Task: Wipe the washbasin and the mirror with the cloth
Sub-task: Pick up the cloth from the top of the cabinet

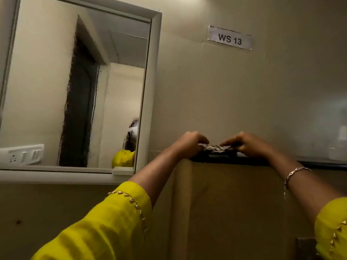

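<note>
Up on the ledge (249, 160): the cloth (214, 148) lies here, small, bunched, with a dark-and-light pattern, on the dark top edge between my two hands.
Left hand (189, 142): my fingers curl down over the cloth's left end and grasp it; my wrist rests against the ledge corner.
Right hand (247, 142): my forefinger and thumb pinch the cloth's right end, and the other fingers are bent behind them; motion blur hides the finer detail.
Bracelet (294, 172): a thin chain sits on my right wrist, just below the ledge line.
Sleeves: yellow with gold trim; the left sleeve (105, 228) reaches up from the lower left and the right sleeve (332, 228) shows at the lower right edge.
Panel (234, 203): a tan face with a rounded left corner drops from the ledge, between my forearms.
Mirror (47, 72): it hangs to the left of my hands in a white frame (154, 72), apart from the cloth; it reflects a dark doorway, a socket plate (22, 153) and a patch of yellow.
Wall (225, 91): pale tiles rise behind the ledge.
Label (229, 38): it reads "WS 13" and is stuck on the wall well above my hands.
</note>
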The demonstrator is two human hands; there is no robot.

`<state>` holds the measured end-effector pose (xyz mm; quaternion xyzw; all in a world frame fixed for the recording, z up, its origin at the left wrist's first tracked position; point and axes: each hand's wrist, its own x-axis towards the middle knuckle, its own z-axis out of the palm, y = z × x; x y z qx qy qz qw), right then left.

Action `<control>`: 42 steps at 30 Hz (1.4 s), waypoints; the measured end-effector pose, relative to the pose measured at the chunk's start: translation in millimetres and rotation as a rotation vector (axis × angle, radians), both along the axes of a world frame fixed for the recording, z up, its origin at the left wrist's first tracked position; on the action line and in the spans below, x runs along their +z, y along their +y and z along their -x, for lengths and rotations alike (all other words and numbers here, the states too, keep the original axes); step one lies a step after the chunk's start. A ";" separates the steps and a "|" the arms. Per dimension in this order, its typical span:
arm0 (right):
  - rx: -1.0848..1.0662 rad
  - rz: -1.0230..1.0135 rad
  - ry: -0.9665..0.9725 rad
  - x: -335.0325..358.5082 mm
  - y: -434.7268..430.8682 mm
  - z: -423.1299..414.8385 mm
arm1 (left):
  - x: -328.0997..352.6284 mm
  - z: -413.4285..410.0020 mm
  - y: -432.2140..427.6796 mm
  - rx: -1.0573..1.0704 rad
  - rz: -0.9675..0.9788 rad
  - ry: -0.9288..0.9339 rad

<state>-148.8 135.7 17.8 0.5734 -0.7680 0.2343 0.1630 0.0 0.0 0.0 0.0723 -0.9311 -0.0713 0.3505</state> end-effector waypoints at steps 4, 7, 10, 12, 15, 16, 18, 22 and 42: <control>0.058 -0.030 -0.036 2.6 -6.4 12.1 | 4.3 5.1 -4.2 -0.016 -0.091 -0.109; 0.130 -0.077 -0.095 5.6 -7.1 14.2 | 9.3 1.6 -12.2 -0.069 -0.164 -0.175; 0.160 -0.117 -0.099 7.5 -5.6 17.9 | 11.0 0.5 -15.3 -0.095 -0.208 -0.185; 0.155 -0.113 -0.092 6.8 -7.0 19.9 | 11.7 2.8 -14.3 -0.076 -0.174 -0.166; 0.134 -0.085 -0.055 3.7 -10.1 16.9 | 11.7 9.1 -12.2 -0.018 -0.086 -0.105; 0.121 -0.068 -0.025 2.3 -11.1 16.3 | 11.4 10.5 -11.1 0.002 -0.062 -0.086; 0.103 -0.029 0.045 -0.6 -11.4 14.3 | 10.3 14.0 -11.1 0.028 -0.022 -0.048; 0.081 0.039 0.127 -1.9 -12.9 15.6 | 8.8 18.8 -12.3 0.035 -0.041 0.049; 0.283 0.436 0.310 63.7 -22.0 -62.9 | 50.4 -69.2 -9.5 -0.141 -0.255 0.516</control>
